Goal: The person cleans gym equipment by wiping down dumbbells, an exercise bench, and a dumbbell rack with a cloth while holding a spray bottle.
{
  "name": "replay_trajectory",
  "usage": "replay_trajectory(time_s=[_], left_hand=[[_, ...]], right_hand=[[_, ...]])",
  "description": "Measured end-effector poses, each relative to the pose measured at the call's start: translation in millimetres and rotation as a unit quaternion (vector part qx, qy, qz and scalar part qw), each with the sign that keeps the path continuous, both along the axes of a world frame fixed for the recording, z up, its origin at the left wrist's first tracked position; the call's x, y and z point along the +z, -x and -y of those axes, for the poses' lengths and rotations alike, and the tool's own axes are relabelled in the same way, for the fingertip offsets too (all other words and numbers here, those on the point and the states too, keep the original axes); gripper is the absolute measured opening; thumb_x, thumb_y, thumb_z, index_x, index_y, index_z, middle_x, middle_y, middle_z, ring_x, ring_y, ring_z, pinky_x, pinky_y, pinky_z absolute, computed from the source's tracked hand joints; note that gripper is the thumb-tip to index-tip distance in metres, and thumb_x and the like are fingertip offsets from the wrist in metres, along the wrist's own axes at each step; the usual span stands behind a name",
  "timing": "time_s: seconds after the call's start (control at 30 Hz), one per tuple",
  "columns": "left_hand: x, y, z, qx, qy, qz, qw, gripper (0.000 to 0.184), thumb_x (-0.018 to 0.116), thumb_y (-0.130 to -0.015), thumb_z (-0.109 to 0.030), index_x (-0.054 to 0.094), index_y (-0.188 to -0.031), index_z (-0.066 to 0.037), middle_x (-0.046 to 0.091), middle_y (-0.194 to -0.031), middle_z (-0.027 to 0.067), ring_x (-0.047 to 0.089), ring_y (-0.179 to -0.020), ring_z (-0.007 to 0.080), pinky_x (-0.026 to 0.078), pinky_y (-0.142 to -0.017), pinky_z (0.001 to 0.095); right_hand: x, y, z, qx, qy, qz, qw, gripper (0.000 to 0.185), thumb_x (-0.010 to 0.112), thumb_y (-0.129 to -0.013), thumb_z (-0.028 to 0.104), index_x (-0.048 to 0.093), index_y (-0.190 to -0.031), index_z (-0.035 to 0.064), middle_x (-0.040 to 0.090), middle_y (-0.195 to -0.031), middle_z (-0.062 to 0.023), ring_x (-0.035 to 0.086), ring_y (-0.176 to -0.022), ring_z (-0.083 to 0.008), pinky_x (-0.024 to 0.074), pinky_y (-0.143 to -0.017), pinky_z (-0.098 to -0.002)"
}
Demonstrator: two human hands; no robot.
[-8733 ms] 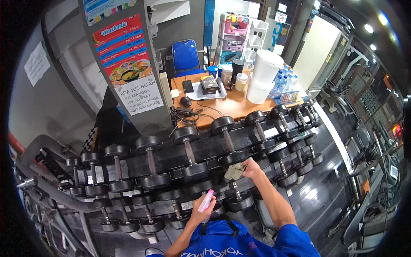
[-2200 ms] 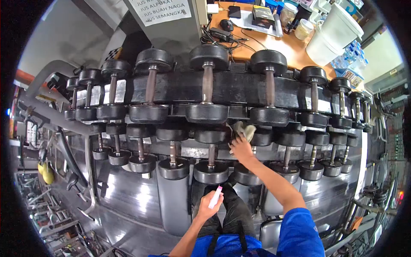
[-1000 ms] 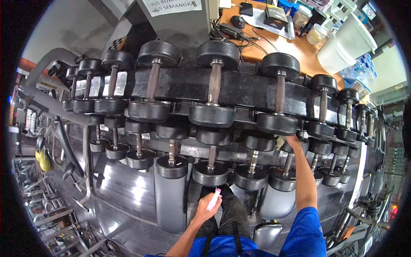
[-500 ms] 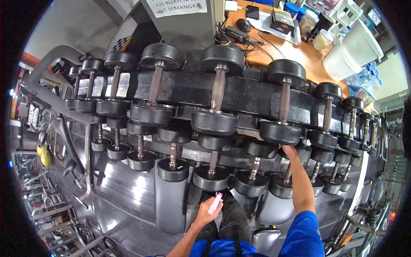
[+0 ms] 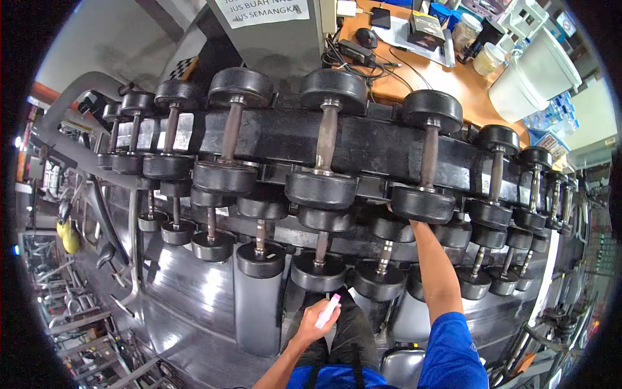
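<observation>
My left hand (image 5: 312, 322) is closed around a slim white object with a pink end (image 5: 328, 311), held over my lap below a lower-row dumbbell (image 5: 318, 275). My right arm reaches up between the two rows, and my right hand (image 5: 420, 227) goes in behind the lower head of an upper-row dumbbell (image 5: 422, 204). Its fingers are almost wholly hidden there, so what they touch does not show. Just left of the wrist sits another lower-row dumbbell (image 5: 381, 282) with a metal handle.
Black dumbbells line both tiers of the rack (image 5: 272, 139). Behind it, a wooden desk (image 5: 389, 74) carries cables, a mouse (image 5: 367, 38), jars and white buckets (image 5: 518, 91). A padded bench (image 5: 258, 311) stands below the rack at left. Gym machines fill the far left.
My right hand has moved left behind the upper dumbbell, and the forearm has swung left with it. My left hand has barely moved, still holding the white and pink object.
</observation>
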State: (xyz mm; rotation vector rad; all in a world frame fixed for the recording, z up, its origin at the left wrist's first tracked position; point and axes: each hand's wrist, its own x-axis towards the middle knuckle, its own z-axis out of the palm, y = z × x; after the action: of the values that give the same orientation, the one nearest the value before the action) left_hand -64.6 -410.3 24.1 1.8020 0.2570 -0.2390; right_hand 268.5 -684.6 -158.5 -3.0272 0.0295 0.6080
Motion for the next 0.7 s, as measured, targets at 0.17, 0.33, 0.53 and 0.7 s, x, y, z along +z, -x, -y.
replay_trajectory(time_s=[0.17, 0.33, 0.53, 0.7], left_hand=[[-2, 0, 9, 0.005, 0.010, 0.004, 1.000, 0.014, 0.070, -0.086, -0.007, 0.066, -0.098, -0.002, 0.068, -0.082, 0.0107, 0.067, -0.070, 0.0175, 0.052, -0.065, 0.0304], [8, -9, 24, 0.001, 0.009, 0.014, 1.000, 0.014, 0.070, -0.086, -0.007, 0.067, -0.098, -0.003, 0.068, -0.083, 0.0115, 0.068, -0.071, 0.0204, 0.052, -0.065, 0.0310], [2, -10, 30, -0.009, 0.010, 0.029, 0.999, 0.014, 0.070, -0.085, -0.008, 0.067, -0.098, -0.003, 0.068, -0.083, 0.0120, 0.068, -0.072, 0.0235, 0.053, -0.066, 0.0326], [-1, -9, 23, -0.013, -0.007, 0.042, 0.999, 0.013, 0.069, -0.085, -0.008, 0.068, -0.097, -0.003, 0.068, -0.083, 0.0128, 0.069, -0.072, 0.0249, 0.053, -0.065, 0.0330]], right_hand=[[6, -4, -17, 0.056, 0.024, -0.033, 0.998, 0.035, 0.058, -0.088, 0.013, 0.064, -0.122, 0.0081, 0.064, -0.123, -0.0168, 0.059, -0.114, -0.0339, 0.0445, -0.101, -0.0413], [34, 1, -21, 0.133, -0.066, -0.052, 0.988, 0.034, 0.058, -0.088, 0.009, 0.065, -0.121, 0.0089, 0.065, -0.122, -0.0161, 0.060, -0.112, -0.0334, 0.0454, -0.100, -0.0413], [94, 59, -15, 0.167, -0.333, 0.045, 0.927, 0.030, 0.057, -0.084, 0.004, 0.071, -0.110, 0.0070, 0.070, -0.109, -0.0151, 0.064, -0.100, -0.0383, 0.0483, -0.091, -0.0469], [138, 93, -1, 0.249, -0.304, 0.129, 0.910, 0.036, 0.058, -0.074, -0.004, 0.073, -0.105, 0.0068, 0.068, -0.117, -0.0138, 0.062, -0.108, -0.0357, 0.0476, -0.098, -0.0443]])
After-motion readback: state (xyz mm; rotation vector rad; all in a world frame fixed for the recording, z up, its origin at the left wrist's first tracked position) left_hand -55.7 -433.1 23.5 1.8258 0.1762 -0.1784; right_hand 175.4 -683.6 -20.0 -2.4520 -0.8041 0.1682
